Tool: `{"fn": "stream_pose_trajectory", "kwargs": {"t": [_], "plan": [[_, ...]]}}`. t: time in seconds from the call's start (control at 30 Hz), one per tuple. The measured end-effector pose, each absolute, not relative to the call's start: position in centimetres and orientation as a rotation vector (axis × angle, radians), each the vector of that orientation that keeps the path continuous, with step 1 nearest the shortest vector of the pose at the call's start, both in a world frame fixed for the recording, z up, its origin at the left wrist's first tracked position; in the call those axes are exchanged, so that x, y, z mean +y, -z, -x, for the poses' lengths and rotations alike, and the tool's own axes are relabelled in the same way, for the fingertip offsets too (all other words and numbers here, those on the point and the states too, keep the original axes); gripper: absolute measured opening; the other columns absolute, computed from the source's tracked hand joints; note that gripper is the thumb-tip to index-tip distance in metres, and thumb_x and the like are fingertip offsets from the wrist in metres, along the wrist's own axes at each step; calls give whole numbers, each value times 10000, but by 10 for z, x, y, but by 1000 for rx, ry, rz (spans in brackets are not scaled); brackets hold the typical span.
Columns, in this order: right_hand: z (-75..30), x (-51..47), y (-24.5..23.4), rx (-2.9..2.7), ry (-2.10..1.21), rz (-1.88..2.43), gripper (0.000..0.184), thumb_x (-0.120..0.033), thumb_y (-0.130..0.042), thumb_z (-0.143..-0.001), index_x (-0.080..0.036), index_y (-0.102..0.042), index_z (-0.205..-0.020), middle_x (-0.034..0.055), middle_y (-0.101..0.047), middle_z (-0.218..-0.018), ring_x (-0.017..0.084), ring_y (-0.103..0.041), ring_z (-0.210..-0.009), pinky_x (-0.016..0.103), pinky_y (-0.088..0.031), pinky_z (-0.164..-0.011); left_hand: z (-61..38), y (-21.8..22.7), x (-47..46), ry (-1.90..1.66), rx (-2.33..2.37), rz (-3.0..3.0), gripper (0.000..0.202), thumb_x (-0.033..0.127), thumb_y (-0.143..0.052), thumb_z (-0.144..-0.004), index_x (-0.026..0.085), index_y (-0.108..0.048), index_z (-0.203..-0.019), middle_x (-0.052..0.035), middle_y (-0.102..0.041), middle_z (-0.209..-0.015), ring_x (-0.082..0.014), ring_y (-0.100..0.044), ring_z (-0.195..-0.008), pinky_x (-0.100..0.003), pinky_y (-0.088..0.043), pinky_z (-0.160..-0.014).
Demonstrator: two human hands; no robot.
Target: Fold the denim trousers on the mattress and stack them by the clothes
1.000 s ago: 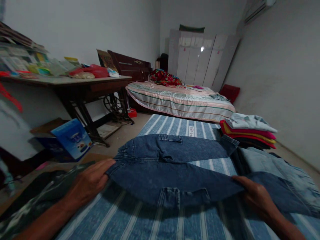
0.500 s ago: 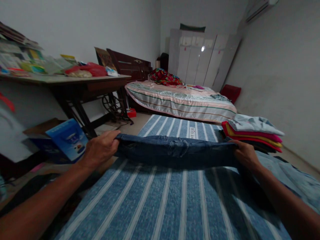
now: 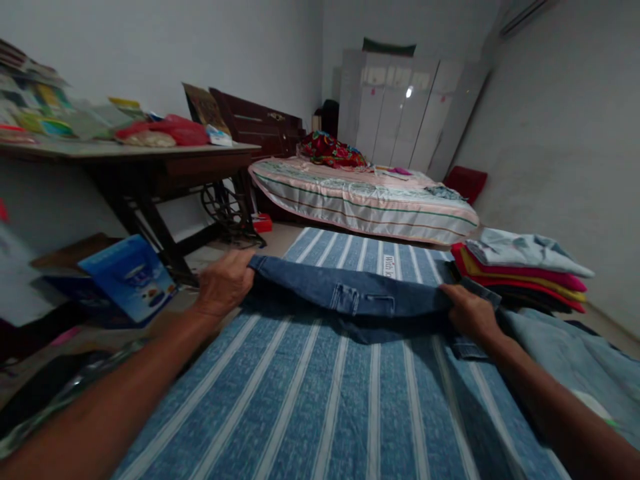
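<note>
A pair of dark blue jeans is stretched sideways between my two hands, just above a blue-and-white striped cloth. My left hand is closed around one end of the denim. Gripping the other end, my right hand has its fingers wrapped over the fabric, and a loose piece hangs past it. Seams and a pocket-like patch show in the middle of the jeans. The fingertips of both hands are partly hidden.
A stack of folded clothes sits at the right, with a pale blue garment nearer me. On the left stand a sewing-machine table and a blue box. Farther back are a bed and a wardrobe.
My hands have come closer together, so the jeans sag more and their middle has turned. A loose end now shows beyond my right hand. The view has shifted slightly.
</note>
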State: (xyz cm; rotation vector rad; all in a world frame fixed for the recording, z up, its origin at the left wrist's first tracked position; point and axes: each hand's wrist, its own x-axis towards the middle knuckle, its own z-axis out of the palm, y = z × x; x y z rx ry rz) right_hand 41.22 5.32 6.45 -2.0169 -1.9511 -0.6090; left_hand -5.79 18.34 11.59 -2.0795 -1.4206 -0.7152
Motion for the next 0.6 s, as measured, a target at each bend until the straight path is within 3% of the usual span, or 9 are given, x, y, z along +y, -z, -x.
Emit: {"fn": "stream_pose_trajectory", "kwargs": {"t": [0.1, 0.27, 0.4, 0.6], "plan": [[-397, 38, -19, -2285, 415, 1981, 539, -28, -408, -672, -200, -580, -1153, 51, -660, -945, 174, -610, -865, 248, -447, -749, 73, -85, 177, 606, -1365, 2208, 349, 194, -330, -826, 123, -577, -1062, -111, -643, -1014, -227, -596, -948, -337, -460, -875], [-390, 30, 10, -2353, 358, 1968, 551, -20, -360, -750, -143, -482, -1273, 112, -602, -1148, 197, -548, -1063, 301, -401, -905, 97, -62, 170, 575, -1283, 2350, 395, 215, -380, -797, 104, -524, -1148, -154, -592, -1164, -254, -531, -1121, -376, -405, -985], [-390, 41, 0, -2365, 335, 2112, 477, -22, -324, -815, -151, -499, -1239, 110, -624, -1062, 206, -567, -1009, 312, -396, -851, 103, -50, 170, 595, -1268, 2412, 517, 226, -439, -756, 103, -429, -1259, -169, -481, -1310, -272, -419, -1249, -402, -338, -1053], [-387, 58, -10, -2269, 297, 2301, 304, -87, -371, -843, -177, -606, -1013, 74, -645, -952, 219, -590, -915, 314, -387, -770, 95, -36, 184, 692, -1383, 2371, 590, 246, -460, -753, 124, -343, -1318, -178, -417, -1353, -308, -350, -1290, -463, -323, -1052]]}}
